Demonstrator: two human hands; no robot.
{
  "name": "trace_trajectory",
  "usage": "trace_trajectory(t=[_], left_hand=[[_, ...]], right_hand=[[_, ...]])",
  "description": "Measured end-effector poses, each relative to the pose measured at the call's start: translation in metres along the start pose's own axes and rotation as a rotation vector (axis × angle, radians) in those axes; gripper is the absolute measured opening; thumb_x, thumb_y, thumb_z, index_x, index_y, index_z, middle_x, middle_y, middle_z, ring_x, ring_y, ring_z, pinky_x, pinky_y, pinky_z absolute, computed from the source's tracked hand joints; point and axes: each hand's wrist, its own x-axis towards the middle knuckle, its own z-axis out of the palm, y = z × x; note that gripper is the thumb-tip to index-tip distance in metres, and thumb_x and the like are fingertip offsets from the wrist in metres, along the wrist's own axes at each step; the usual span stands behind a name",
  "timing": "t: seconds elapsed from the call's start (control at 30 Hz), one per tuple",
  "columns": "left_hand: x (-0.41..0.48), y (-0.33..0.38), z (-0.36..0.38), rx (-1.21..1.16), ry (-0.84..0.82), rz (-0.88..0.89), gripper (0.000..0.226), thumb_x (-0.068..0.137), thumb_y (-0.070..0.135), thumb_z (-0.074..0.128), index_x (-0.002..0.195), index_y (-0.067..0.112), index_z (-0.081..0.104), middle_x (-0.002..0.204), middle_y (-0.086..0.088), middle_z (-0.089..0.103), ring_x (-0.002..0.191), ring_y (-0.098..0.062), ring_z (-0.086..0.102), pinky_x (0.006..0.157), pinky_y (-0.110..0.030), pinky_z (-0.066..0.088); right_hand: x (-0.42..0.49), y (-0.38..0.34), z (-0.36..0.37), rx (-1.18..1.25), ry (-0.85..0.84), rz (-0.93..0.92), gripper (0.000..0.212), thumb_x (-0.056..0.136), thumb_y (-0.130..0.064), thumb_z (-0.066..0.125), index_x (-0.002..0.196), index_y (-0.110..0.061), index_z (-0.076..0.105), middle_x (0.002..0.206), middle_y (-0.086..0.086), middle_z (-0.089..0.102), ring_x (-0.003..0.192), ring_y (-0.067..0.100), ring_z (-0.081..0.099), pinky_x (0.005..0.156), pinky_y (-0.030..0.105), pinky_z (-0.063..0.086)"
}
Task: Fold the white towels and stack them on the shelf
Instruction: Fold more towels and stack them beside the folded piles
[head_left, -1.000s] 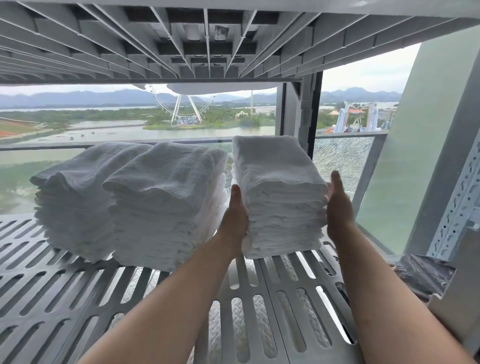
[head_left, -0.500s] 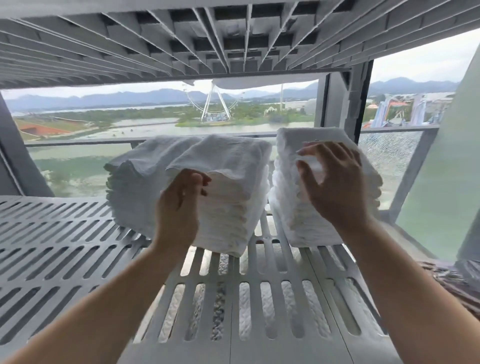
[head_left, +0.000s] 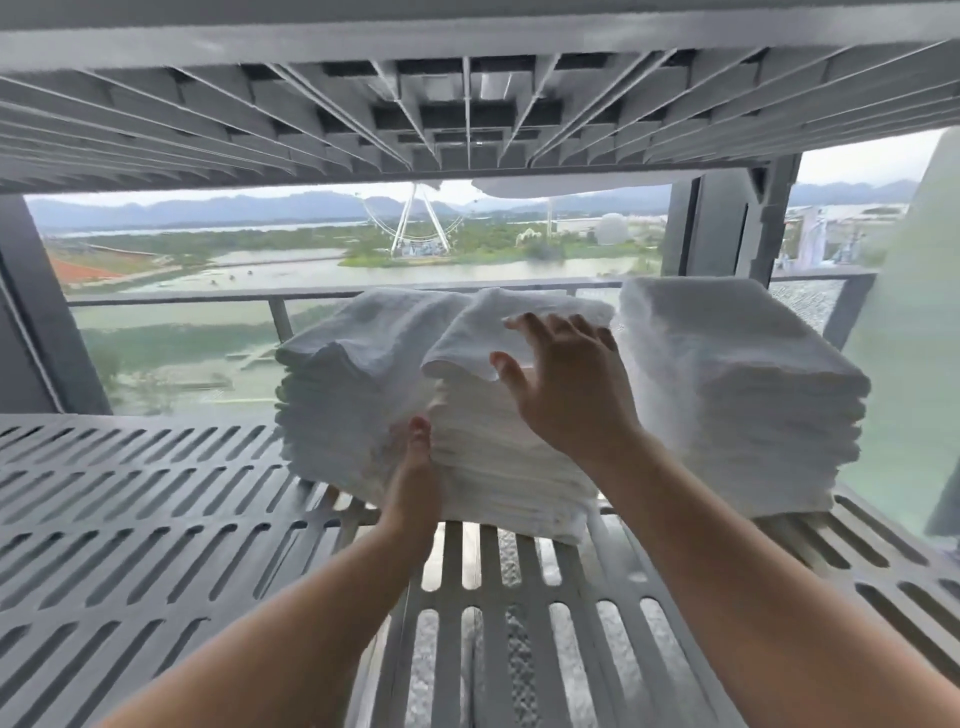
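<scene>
Three stacks of folded white towels stand side by side on a grey slotted shelf (head_left: 156, 519). The left stack (head_left: 343, 395) leans against the middle stack (head_left: 498, 467); the right stack (head_left: 727, 395) stands a little apart. My left hand (head_left: 413, 483) presses flat against the middle stack's left front side, in the gap between it and the left stack. My right hand (head_left: 566, 389) lies with fingers spread over the middle stack's top front edge, where the top towel curls up. Neither hand grips a towel.
Another slotted shelf (head_left: 467, 104) hangs low overhead. Behind the stacks are a railing (head_left: 208, 299) and a window onto water and a Ferris wheel. A dark upright post (head_left: 727, 228) stands behind the right stack. Bare shelf extends left and in front.
My right hand has moved from the right stack to the top of the middle stack. My left hand has dropped to the middle stack's lower left side. The view has shifted left.
</scene>
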Motion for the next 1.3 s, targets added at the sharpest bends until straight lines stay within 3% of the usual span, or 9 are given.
trace_trajectory(t=[0.07, 0.27, 0.5, 0.67, 0.77, 0.93, 1.07, 1.2, 1.3], left_hand=[[0.001, -0.005, 0.004, 0.002, 0.020, -0.020, 0.025, 0.095, 0.059, 0.055, 0.099, 0.035, 0.061, 0.089, 0.011, 0.071, 0.075, 0.020, 0.063, 0.070, -0.007, 0.052], [-0.014, -0.024, 0.041, -0.110, -0.257, -0.211, 0.069, 0.090, 0.075, 0.045, 0.134, 0.025, 0.062, 0.126, -0.006, 0.070, 0.120, -0.026, 0.064, 0.112, -0.051, 0.041], [0.011, -0.010, 0.065, -0.178, -0.132, -0.267, 0.060, 0.102, 0.063, 0.031, 0.136, 0.021, 0.057, 0.134, -0.009, 0.063, 0.112, -0.022, 0.065, 0.104, -0.044, 0.047], [0.033, 0.009, 0.077, -0.181, -0.227, -0.296, 0.066, 0.101, 0.065, 0.028, 0.142, 0.020, 0.054, 0.135, -0.012, 0.065, 0.104, -0.029, 0.072, 0.078, -0.042, 0.062], [0.038, 0.013, 0.080, -0.174, -0.257, -0.294, 0.069, 0.102, 0.064, 0.026, 0.145, 0.017, 0.052, 0.140, -0.012, 0.061, 0.099, -0.027, 0.073, 0.079, -0.035, 0.061], [0.034, 0.010, 0.090, -0.119, -0.345, -0.307, 0.062, 0.101, 0.061, 0.038, 0.120, 0.010, 0.068, 0.077, -0.008, 0.074, 0.067, -0.021, 0.072, 0.054, -0.025, 0.055], [0.037, 0.004, 0.088, 0.003, -0.307, -0.386, 0.045, 0.107, 0.051, 0.028, 0.135, 0.022, 0.049, 0.091, 0.002, 0.054, 0.076, -0.017, 0.053, 0.084, -0.041, 0.048], [0.032, 0.008, 0.087, -0.020, -0.331, -0.338, 0.033, 0.109, 0.041, 0.029, 0.097, 0.025, 0.055, 0.089, 0.002, 0.060, 0.066, -0.013, 0.066, 0.063, -0.033, 0.049], [0.034, 0.012, 0.089, -0.155, -0.412, -0.228, 0.041, 0.109, 0.034, 0.032, 0.101, 0.011, 0.065, 0.078, -0.009, 0.075, 0.066, -0.020, 0.073, 0.056, -0.028, 0.057]], right_hand=[[0.002, -0.007, 0.005, -0.008, -0.053, 0.048, 0.043, 0.096, -0.052, 0.045, 0.126, -0.026, 0.061, 0.119, 0.003, 0.069, 0.110, 0.025, 0.062, 0.097, 0.040, 0.041], [0.005, 0.013, 0.010, -0.101, -0.129, 0.169, 0.043, 0.101, -0.047, 0.034, 0.108, -0.018, 0.065, 0.104, 0.008, 0.069, 0.103, 0.031, 0.060, 0.092, 0.042, 0.042], [-0.009, 0.028, 0.010, -0.067, -0.136, 0.117, 0.040, 0.103, -0.045, 0.035, 0.114, -0.021, 0.066, 0.109, 0.005, 0.068, 0.108, 0.027, 0.058, 0.096, 0.041, 0.041], [0.025, 0.039, 0.002, -0.073, -0.060, 0.126, 0.037, 0.100, -0.036, 0.041, 0.094, -0.016, 0.072, 0.092, 0.010, 0.072, 0.097, 0.031, 0.062, 0.092, 0.040, 0.046], [0.053, 0.045, 0.005, -0.056, -0.260, 0.136, 0.037, 0.098, -0.039, 0.042, 0.119, -0.021, 0.068, 0.120, 0.013, 0.067, 0.117, 0.033, 0.056, 0.103, 0.043, 0.040], [0.065, 0.058, 0.033, 0.028, -0.643, 0.224, 0.063, 0.098, -0.061, 0.022, 0.155, -0.034, 0.030, 0.164, 0.008, 0.024, 0.152, 0.032, 0.018, 0.123, 0.053, 0.011], [0.051, 0.062, 0.043, 0.052, -0.611, 0.217, 0.065, 0.095, -0.063, 0.016, 0.151, -0.035, 0.035, 0.161, 0.005, 0.031, 0.149, 0.030, 0.026, 0.122, 0.053, 0.012], [0.039, 0.061, 0.043, 0.052, -0.494, 0.192, 0.063, 0.097, -0.062, 0.018, 0.144, -0.031, 0.046, 0.153, 0.004, 0.045, 0.144, 0.028, 0.035, 0.120, 0.049, 0.020], [0.012, 0.052, 0.044, -0.037, -0.177, 0.179, 0.057, 0.100, -0.055, 0.021, 0.123, -0.025, 0.065, 0.127, 0.002, 0.067, 0.127, 0.026, 0.054, 0.110, 0.042, 0.035]])
